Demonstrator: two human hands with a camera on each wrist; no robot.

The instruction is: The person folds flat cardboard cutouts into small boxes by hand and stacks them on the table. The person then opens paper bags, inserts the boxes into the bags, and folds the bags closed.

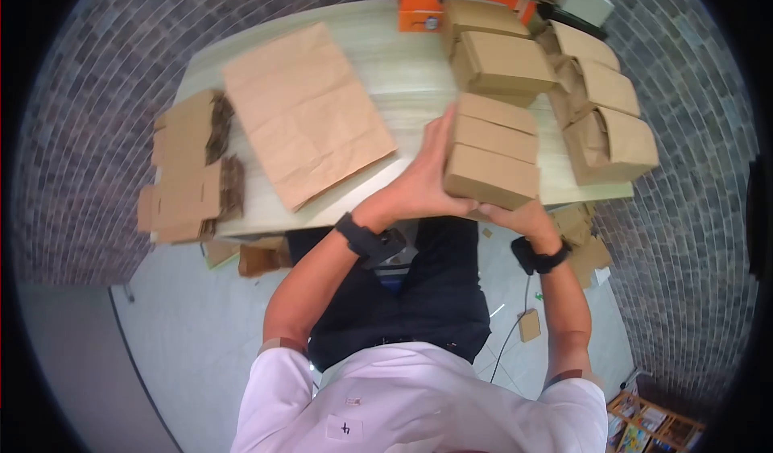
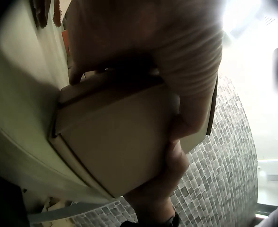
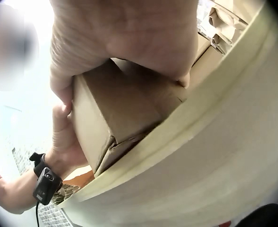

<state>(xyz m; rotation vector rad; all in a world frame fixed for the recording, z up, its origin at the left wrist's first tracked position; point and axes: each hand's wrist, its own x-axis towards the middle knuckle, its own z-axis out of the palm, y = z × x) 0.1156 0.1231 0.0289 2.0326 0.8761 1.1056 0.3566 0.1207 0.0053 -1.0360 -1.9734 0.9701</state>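
Three small brown cardboard boxes [image 1: 493, 140] form one block at the table's near edge. My left hand [image 1: 420, 183] grips the block's left side, fingers along it and thumb on the near face. My right hand [image 1: 522, 216] holds the near right corner, its far fingers mostly hidden by the boxes. In the left wrist view, both thumbs meet at the end face of a box [image 2: 120, 137]. The right wrist view has my right hand [image 3: 124, 38] over a box [image 3: 124, 101], with my left hand [image 3: 67, 146] beyond it.
A large flat paper bag [image 1: 310, 115] lies left of the boxes. Flattened cartons [image 1: 189, 167] are at the table's left edge. More closed boxes [image 1: 507, 62] stand behind the held ones, folded paper bags [image 1: 616, 143] to the right. An orange box [image 1: 419, 6] is at the back.
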